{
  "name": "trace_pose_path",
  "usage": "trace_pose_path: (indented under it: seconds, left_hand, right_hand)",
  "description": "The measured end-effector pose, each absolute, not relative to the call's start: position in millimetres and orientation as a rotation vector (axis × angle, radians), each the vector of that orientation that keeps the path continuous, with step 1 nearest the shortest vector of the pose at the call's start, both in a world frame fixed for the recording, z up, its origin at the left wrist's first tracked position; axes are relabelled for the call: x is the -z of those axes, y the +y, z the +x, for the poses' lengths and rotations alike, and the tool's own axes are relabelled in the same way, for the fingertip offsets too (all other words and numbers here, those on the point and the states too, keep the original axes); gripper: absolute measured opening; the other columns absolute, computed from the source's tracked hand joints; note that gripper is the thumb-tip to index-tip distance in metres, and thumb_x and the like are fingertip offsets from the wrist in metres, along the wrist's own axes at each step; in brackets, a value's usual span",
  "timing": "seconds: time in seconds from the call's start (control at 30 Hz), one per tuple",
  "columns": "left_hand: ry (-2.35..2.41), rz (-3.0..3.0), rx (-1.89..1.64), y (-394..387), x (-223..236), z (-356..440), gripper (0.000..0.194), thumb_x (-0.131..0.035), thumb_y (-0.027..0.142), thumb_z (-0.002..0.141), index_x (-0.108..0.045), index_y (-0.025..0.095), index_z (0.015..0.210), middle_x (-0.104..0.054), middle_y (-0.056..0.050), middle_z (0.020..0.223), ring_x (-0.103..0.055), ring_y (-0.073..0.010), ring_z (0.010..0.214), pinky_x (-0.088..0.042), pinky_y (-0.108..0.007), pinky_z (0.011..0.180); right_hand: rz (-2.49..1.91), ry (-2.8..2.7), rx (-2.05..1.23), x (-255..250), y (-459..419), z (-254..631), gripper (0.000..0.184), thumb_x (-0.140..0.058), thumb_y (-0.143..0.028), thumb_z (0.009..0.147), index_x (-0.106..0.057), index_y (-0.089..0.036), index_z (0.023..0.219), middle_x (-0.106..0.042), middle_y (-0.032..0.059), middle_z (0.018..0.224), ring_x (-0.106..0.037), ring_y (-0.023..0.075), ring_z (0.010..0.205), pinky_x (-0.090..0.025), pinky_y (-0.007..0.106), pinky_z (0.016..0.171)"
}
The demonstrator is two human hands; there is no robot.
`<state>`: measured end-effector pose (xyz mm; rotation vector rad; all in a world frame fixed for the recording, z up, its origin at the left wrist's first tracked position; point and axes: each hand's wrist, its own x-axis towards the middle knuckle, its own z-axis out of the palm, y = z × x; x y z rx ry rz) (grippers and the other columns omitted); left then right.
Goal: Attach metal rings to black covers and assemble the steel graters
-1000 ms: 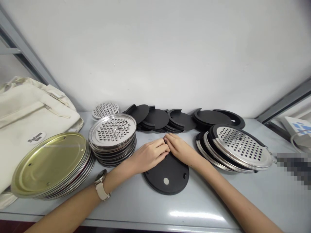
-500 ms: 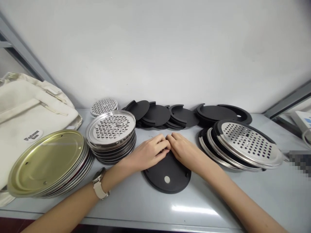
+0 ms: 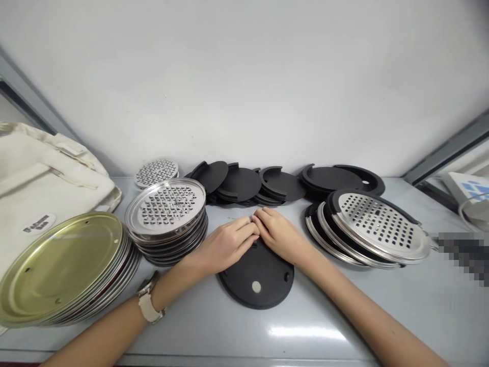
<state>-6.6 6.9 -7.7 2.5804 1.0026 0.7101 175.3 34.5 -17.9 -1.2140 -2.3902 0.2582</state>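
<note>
A black round plastic disc (image 3: 255,278), with a pale dot and small raised pegs, lies on the table in front of me. My left hand (image 3: 231,239) is closed over its far edge, fingers curled and thumb along the surface. My right hand (image 3: 278,235) grips the same far edge from the other side, its fingertips touching those of my left. What the fingertips press on is hidden beneath them. To the left is a stack topped by a metal grater disc (image 3: 171,206); to the right, metal grater plates with black rims (image 3: 378,221) lean in an overlapping pile.
Gold-coloured round metal lids (image 3: 63,265) are stacked at the left, before a cream canvas bag (image 3: 49,178). Black discs with raised rims (image 3: 240,182) overlap along the white wall (image 3: 244,76). A smaller grater disc (image 3: 156,172) sits at the back left. Grey frame posts (image 3: 451,145) flank the table.
The whole view has shifted slightly, so things sit a little further left. My hands stay together at the disc's far edge, with little visible movement.
</note>
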Motion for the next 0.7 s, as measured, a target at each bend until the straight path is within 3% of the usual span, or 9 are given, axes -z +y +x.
trace_pose_path:
  seconds: [0.27, 0.7]
  left_hand:
    - [0.963, 2.643, -0.665, 4.9, 4.0, -7.7, 0.021, -0.037, 0.022, 0.099, -0.057, 0.018, 0.1, -0.056, -0.004, 0.095, -0.058, -0.0157, 0.088, -0.048, -0.027, 0.08]
    - [0.934, 2.615, -0.767, 2.8, 3.4, -10.9, 0.018, -0.037, 0.019, 0.098, -0.053, 0.019, 0.105, -0.054, -0.004, 0.1, -0.059, -0.0152, 0.093, -0.048, -0.029, 0.087]
  right_hand:
    - [-1.111, -2.354, -0.421, 19.6, 45.2, 181.4, 0.031, -0.03, -0.028, 0.101, -0.044, -0.021, 0.074, -0.051, 0.0003, 0.071, -0.051, 0.0149, 0.066, -0.039, 0.027, 0.064]
    - [-1.165, -2.087, -0.239, -11.3, 36.0, 195.7, 0.031, -0.034, -0.028, 0.099, -0.054, -0.019, 0.078, -0.06, 0.0042, 0.075, -0.057, 0.0174, 0.073, -0.044, 0.029, 0.072]
